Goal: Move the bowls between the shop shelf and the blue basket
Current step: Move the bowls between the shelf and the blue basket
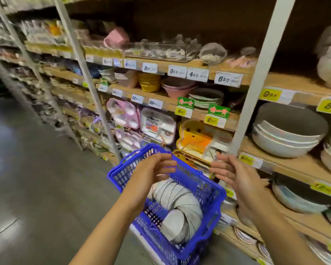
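A blue plastic basket (206,188) stands low in front of the shop shelf (298,165). Inside it lies a row of nested white bowls (178,205) tipped on their side. My left hand (151,169) hovers over the basket's far end with its fingers loosely curled and nothing in them. To the right of the basket, my right hand (233,173) is held up near the shelf edge, fingers relaxed and pointing left, also empty. Large grey-white bowls (287,136) are stacked on the shelf to the right.
A white shelf upright (256,88) rises just behind my right hand. Yellow and pink bowls (149,81), plates and packaged children's trays (157,125) fill the shelves behind. More bowls (298,197) sit on the lower shelf. Grey aisle floor (36,169) stretches left.
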{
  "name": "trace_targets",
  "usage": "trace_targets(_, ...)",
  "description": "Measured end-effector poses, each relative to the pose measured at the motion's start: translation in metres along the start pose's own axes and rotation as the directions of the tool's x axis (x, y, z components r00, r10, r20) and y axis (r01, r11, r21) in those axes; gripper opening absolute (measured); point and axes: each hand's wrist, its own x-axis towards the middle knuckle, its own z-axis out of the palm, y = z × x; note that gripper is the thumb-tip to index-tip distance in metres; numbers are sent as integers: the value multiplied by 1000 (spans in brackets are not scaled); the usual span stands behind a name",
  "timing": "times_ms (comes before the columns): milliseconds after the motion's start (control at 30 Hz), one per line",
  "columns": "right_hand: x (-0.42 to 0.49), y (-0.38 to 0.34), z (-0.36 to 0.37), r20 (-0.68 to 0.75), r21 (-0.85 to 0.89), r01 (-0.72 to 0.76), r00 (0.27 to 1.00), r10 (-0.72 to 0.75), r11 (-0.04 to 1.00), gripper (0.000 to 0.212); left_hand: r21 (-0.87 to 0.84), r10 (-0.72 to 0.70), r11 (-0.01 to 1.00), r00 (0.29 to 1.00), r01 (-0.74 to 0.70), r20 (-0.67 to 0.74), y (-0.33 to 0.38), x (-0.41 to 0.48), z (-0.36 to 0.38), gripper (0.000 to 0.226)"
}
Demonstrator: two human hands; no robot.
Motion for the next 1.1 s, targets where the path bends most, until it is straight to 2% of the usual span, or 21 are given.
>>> trace_targets(200,5,54,41,-12,-167,-183,983,184,969,33,90,-210,973,976,214,-54,-37,9,-58,29)
trace_targets(567,74,141,52,-72,-321,-440,894,442,839,22,266,-403,878,914,399,-41,-89,90,-74,26)
trace_targets(767,109,185,49,-79,-419,-485,862,501,768,15,384,-472,808,881,448,-35,-110,136,-77,22)
trace_targets(867,111,203,47,-129,-447,-498,858,497,743,11,451,-519,759,855,470,-18,-124,157,-77,21)
trace_targets(1033,103,237,43,-245,-580,-541,829,504,609,24,578,-612,672,787,463,81,-161,192,-72,19)
trace_targets(1100,94,249,43,-305,-597,-582,801,515,552,21,653,-641,634,754,414,144,-177,207,-71,19)
